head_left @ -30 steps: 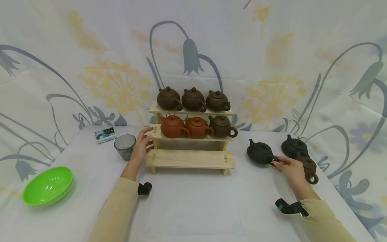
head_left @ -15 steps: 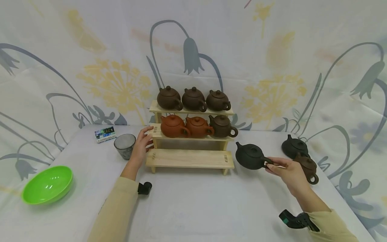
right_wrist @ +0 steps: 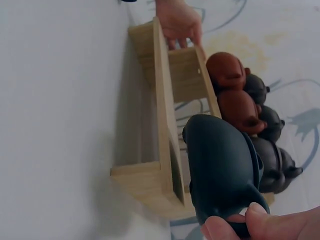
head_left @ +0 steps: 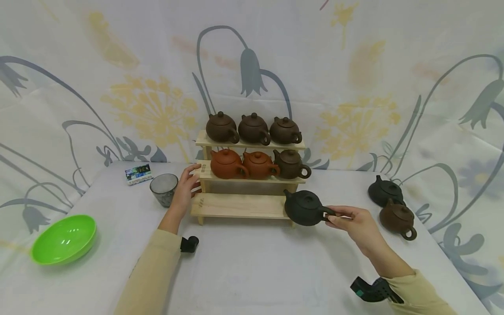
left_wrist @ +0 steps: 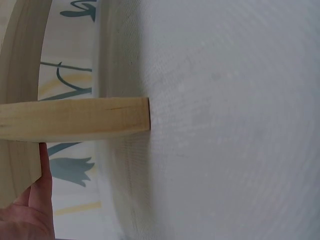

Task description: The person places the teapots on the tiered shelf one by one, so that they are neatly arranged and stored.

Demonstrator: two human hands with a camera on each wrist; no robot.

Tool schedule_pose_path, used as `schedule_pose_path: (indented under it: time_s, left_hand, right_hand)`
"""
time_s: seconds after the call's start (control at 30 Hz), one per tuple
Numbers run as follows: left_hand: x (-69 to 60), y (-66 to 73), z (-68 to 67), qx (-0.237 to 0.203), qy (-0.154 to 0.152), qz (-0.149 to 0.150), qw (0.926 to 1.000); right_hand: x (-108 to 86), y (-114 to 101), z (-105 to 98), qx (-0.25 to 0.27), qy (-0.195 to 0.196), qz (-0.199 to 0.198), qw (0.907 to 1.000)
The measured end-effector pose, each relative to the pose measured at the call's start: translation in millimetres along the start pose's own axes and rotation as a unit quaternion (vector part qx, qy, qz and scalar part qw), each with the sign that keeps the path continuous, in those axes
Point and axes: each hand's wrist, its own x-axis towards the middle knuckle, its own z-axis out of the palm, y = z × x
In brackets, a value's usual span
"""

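Note:
My right hand [head_left: 356, 225] pinches the handle of a black teapot [head_left: 305, 209], held over the right end of the wooden tiered stand [head_left: 240, 206]'s lowest step. In the right wrist view, thumb and fingertips close on that handle, and the body hangs level with the stand. My left hand [head_left: 184, 190] grips the left end of the stand's middle step; in the left wrist view wood hides part of it. Two orange-red teapots [head_left: 225, 164] and a brown teapot [head_left: 289, 165] stand on the middle step. Three dark brown teapots [head_left: 253, 129] line the top step.
At the right table edge sit another black teapot [head_left: 385, 191] and a brown teapot [head_left: 397, 218]. Left of the stand are a grey glass cup [head_left: 163, 190], a small printed box [head_left: 138, 174] and a green bowl [head_left: 64, 239]. A patterned cloth [head_left: 157, 52] hangs behind.
My right hand has carried the black teapot leftward from the table near the other pots to over the lowest step. My left hand has stayed on the stand.

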Motion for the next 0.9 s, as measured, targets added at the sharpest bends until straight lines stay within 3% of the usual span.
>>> schedule_pose_path:
  time_s: [0.6,0.9]
  left_hand:
    - [1.1,-0.6,0.8,0.000,0.000,-0.003,1.0000]
    - [1.3,-0.6,0.4,-0.001,0.002,-0.004,1.0000]
  right_hand:
    - [19.3,-10.7,68.6,0.004,-0.018,-0.010,0.9998]
    - [33.8,-13.0,103.7,0.057,-0.027,-0.011,0.9979]
